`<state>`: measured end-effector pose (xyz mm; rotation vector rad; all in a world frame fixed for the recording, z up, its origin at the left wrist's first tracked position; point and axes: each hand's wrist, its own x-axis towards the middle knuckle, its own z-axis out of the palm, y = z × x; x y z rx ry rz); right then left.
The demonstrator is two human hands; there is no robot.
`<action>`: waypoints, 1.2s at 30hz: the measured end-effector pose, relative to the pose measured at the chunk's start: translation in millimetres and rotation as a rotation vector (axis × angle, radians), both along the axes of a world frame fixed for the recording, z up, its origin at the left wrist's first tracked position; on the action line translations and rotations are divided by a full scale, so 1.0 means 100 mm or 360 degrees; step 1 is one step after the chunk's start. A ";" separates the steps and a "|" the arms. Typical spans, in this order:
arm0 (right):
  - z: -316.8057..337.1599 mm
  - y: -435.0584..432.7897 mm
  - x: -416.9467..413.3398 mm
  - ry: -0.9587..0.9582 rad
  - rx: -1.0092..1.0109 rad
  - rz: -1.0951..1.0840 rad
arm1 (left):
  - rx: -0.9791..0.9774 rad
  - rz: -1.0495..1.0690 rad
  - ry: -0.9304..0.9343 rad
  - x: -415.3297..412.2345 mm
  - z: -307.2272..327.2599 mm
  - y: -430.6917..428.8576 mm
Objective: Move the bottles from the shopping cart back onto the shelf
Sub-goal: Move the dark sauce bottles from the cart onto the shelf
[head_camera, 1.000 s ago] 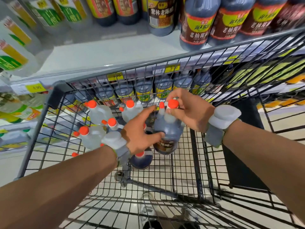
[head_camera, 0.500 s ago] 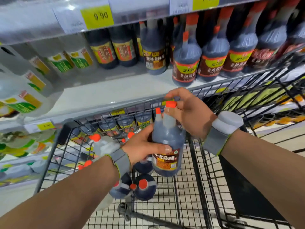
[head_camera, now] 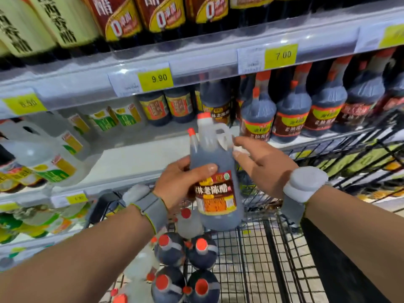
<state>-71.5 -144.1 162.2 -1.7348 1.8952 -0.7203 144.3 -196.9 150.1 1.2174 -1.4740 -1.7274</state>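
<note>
A dark vinegar bottle (head_camera: 215,171) with an orange cap, a handle and a brown label is held upright above the shopping cart (head_camera: 258,254), in front of the middle shelf (head_camera: 135,158). My left hand (head_camera: 181,182) grips its body from the left. My right hand (head_camera: 260,165) is at the bottle's right side by the handle, fingers spread and touching it. Several dark and clear bottles (head_camera: 185,265) with orange caps stand in the cart below.
The middle shelf has a bare patch behind the held bottle, between clear bottles (head_camera: 41,154) on the left and dark bottles (head_camera: 290,114) on the right. An upper shelf edge (head_camera: 196,68) with yellow price tags runs overhead. The cart's wire rim (head_camera: 349,141) lies to the right.
The bottle has been lifted out of the cart up to shelf height. My right hand has let go of its neck and opened beside the handle; my left hand still grips it.
</note>
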 end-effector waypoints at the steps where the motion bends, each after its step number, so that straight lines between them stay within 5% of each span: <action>1: -0.03 -0.02 -0.03 0.0212 0.0010 0.0057 | -0.0017 0.0058 0.0023 -0.01 0.05 -0.08; 6: -0.33 -0.08 -0.13 0.1052 0.0114 0.0197 | -0.0092 0.0139 -0.0002 -0.06 0.25 -0.38; 8: -0.44 -0.08 -0.12 0.1170 0.0068 0.0177 | -0.0115 0.0161 -0.0005 -0.09 0.30 -0.48; 36: -0.60 -0.14 -0.01 0.1174 -0.0012 0.0007 | -0.0500 0.0455 -0.0060 -0.85 -0.08 -1.03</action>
